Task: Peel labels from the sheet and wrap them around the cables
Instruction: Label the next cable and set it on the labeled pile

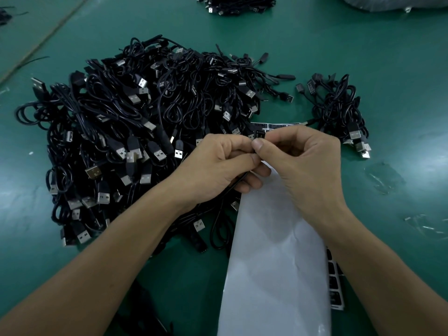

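- Starting big: the green table [339, 57] runs under everything. The big pile of black USB cables [135, 132] sits on it, so I'll place the rest off that pile.
- A white sheet [274, 263] lies along the pile's near right edge and runs toward the camera. It looks like mostly bare backing, with a column of dark labels [333, 282] peeking out on the side away from the pile.
- A smaller bunch [339, 110] sits right of the pile, apart from it. My guess is those are the finished ones.
- Both hands meet just off the pile's near right edge, over the sheet's far end. The left hand [213, 166] has its fingers curled, pinching one cable [236, 181] that trails down from it. The right hand [303, 161] pinches a small black label [258, 135] between thumb and forefinger, right at that cable.
- So I'd say we're mid-wrap. The next move needs the label folded round the cable and its sticky ends pressed together squarely.
- Hard to see: the fingers cover how far the label is wrapped, and its print is unreadable. A label strip [278, 126] behind the hands is partly hidden, and another heap [237, 4] beyond the pile is cut off at the top.
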Available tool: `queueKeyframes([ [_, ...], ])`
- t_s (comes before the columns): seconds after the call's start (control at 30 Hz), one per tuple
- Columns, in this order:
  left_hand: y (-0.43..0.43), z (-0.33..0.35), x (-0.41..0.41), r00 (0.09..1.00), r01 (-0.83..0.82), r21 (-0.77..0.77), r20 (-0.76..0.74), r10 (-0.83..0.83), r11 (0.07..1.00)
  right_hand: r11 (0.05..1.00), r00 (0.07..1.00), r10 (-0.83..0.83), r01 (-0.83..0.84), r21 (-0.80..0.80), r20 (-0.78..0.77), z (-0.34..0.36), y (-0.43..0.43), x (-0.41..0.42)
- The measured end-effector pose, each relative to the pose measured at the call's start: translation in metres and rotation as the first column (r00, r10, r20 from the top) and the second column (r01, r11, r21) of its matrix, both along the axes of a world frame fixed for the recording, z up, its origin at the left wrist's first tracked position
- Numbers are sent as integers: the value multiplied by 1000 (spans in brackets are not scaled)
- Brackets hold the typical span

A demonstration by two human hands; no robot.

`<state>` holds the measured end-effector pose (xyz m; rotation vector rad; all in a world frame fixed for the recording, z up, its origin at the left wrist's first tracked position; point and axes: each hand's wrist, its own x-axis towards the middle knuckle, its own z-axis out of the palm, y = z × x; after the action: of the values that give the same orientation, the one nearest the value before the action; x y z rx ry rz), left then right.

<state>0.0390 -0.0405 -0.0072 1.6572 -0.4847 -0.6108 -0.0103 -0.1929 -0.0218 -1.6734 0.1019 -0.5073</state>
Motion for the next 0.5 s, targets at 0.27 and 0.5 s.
queueKeyframes([
  [0.27, 1, -1, 1, 1000, 10, -7, 5, -10, 1000, 1000, 1000, 6, -6, 17, 7, -1, 0, -1],
  [0.5, 1, -3, 2, 1000, 15, -5, 8, -15, 1000, 998, 1000, 5, -5, 60, 0, -1, -2, -1],
])
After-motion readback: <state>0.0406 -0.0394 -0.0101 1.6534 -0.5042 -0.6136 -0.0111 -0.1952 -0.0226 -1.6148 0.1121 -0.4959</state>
